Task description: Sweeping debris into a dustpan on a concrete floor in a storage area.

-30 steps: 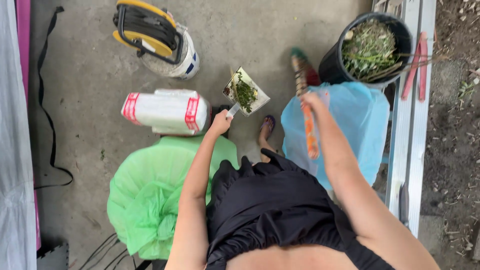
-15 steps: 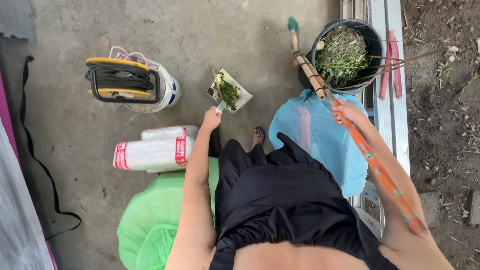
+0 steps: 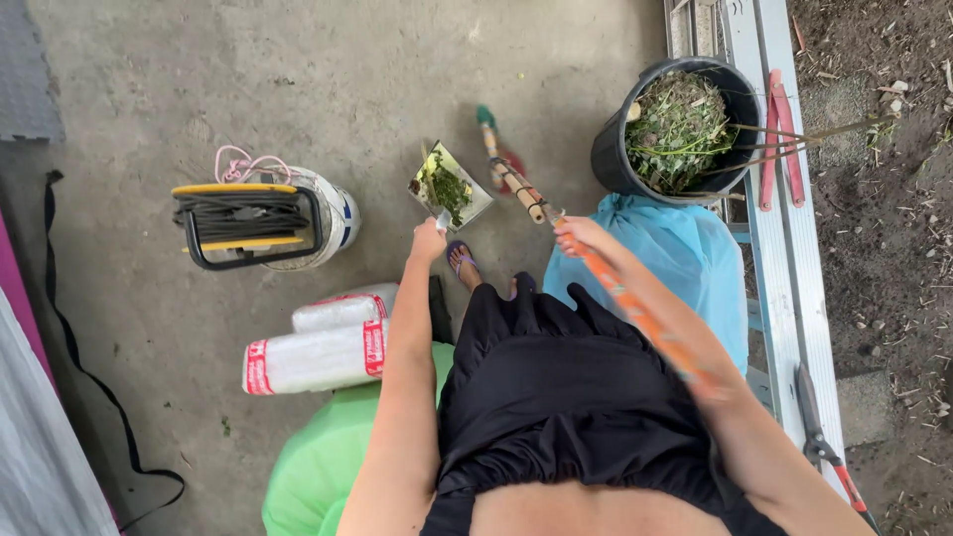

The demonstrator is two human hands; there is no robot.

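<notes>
Your left hand (image 3: 429, 241) is closed around the short handle of a dustpan (image 3: 449, 188), which sits tilted on the concrete floor (image 3: 397, 69) just ahead of your sandalled foot (image 3: 460, 260). Green plant cuttings lie in the pan. Your right hand (image 3: 579, 235) is wrapped around the orange handle of a broom (image 3: 556, 218); the handle runs back along your right forearm, and the head end points forward to the floor just right of the dustpan, close to it, though whether they touch is hard to tell.

Right of the broom a light blue plastic bag (image 3: 685, 258) lies on the floor against your leg. Beyond it stands a black bucket (image 3: 675, 129) filled with green trimmings, with red-handled shears (image 3: 779, 139) lying beside it on a metal ladder (image 3: 784, 248). A second pair of shears (image 3: 824, 447) rests lower down on the ladder's edge.

To the left of the dustpan a cable reel (image 3: 248, 223) with a yellow and black frame sits on top of a white container. Nearer you lie two white rolled packs (image 3: 318, 347) with red bands, and a green plastic bag (image 3: 328, 467) bulges under your left arm.
</notes>
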